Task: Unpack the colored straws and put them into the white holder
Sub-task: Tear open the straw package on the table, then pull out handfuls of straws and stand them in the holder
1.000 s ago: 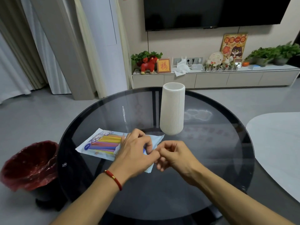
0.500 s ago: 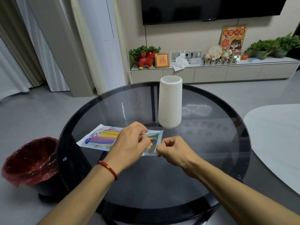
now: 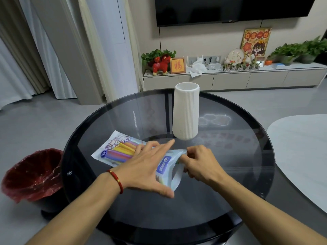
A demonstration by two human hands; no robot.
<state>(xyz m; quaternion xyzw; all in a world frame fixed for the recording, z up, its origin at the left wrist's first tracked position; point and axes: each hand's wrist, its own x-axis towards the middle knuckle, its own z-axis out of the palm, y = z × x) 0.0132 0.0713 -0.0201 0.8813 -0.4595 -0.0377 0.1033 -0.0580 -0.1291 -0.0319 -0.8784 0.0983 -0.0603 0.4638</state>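
Straw pack (image 3: 139, 156) lies flat on round glass table (image 3: 238, 156), front-left of white holder (image 3: 185, 113), which stands upright near centre, apart from pack. Colored straws (image 3: 122, 150) show thru pack's left end. Left hand (image 3: 147, 167) spread flat on pack, fingers open. Right hand (image 3: 201, 163) w/ fingers pinched shut on pack's right edge. Red bin (image 3: 31, 175) on floor, left of table.

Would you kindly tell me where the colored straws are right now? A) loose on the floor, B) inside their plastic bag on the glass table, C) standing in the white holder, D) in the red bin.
B: the colored straws show through the plastic bag, which lies on the glass table under the left hand; nothing sticks out of the white holder.
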